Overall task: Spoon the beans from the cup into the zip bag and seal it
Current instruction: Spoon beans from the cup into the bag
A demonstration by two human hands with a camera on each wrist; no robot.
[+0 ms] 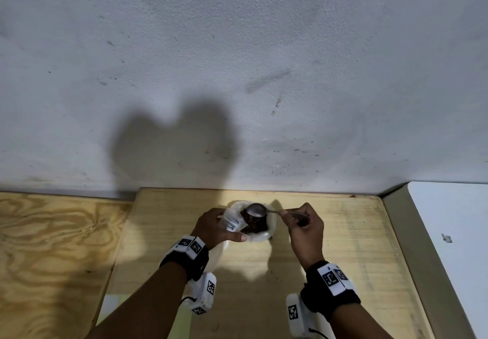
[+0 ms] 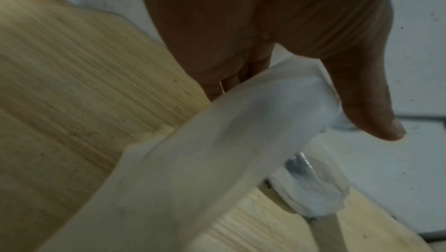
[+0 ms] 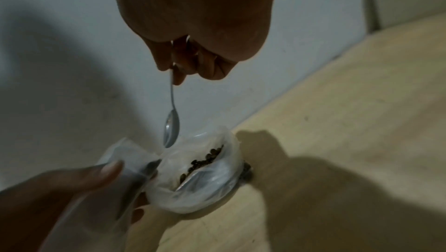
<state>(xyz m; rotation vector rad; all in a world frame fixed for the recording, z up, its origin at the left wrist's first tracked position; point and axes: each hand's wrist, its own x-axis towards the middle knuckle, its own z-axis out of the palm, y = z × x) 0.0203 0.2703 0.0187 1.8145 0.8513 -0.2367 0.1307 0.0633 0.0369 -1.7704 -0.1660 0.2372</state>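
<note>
A translucent white cup [image 1: 267,235] [image 3: 212,189] of dark brown beans [image 1: 254,225] [image 3: 205,159] stands on the wooden table [image 1: 330,246] near the wall. My left hand [image 1: 232,226] [image 2: 309,107] pinches the clear zip bag [image 1: 231,223] [image 2: 217,151] [image 3: 130,153] between thumb and fingers, right against the cup's left side. The bag's film trails back under that wrist. My right hand [image 1: 290,216] [image 3: 178,73] grips the handle of a metal spoon [image 1: 255,210] [image 3: 171,126]. The spoon's bowl hovers just over the cup's far rim and looks empty.
A grey wall rises directly behind the cup. A plywood panel [image 1: 52,246] lies to the left of the table, and a white surface [image 1: 449,233] borders it on the right. A few loose beans [image 3: 246,169] lie on the table beside the cup's base.
</note>
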